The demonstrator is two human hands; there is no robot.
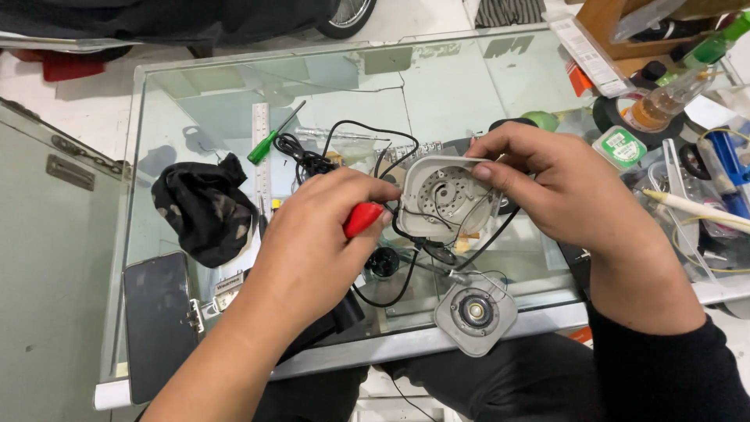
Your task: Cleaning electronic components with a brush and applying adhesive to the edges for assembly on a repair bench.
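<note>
Nearest the viewer, at the front edge of the glass-topped bench (234, 94), a grey square lens module (476, 312) lies face up, its round glass centre pointing at the camera. Thin wires run from it up to the grey camera housing (449, 199), which is held above the glass just beyond it.

The right hand (547, 184) grasps the housing from the right, thumb over its top rim and fingers behind it; the housing's open side faces the viewer, showing a round perforated plate inside. The left hand (320, 234) is clenched around a red-handled screwdriver (363, 219) just left of the housing. The tool's tip meets the housing's left edge, but the shaft is too short and hidden to make out clearly. A black cable (383, 144) loops from behind the housing toward the far side.

Left of the housing, a black phone (158, 320) lies flat near the front corner, partly covered by the left forearm. Beyond it sits a crumpled black cloth (205, 207), then a white ruler (260, 152) and a green-handled screwdriver (269, 141).

Right of the housing, cut off by the frame edge, is a crowded heap: a green-labelled tape roll (621, 147), a clear bottle with amber liquid (660, 105), and tangled tools that are hard to separate.
</note>
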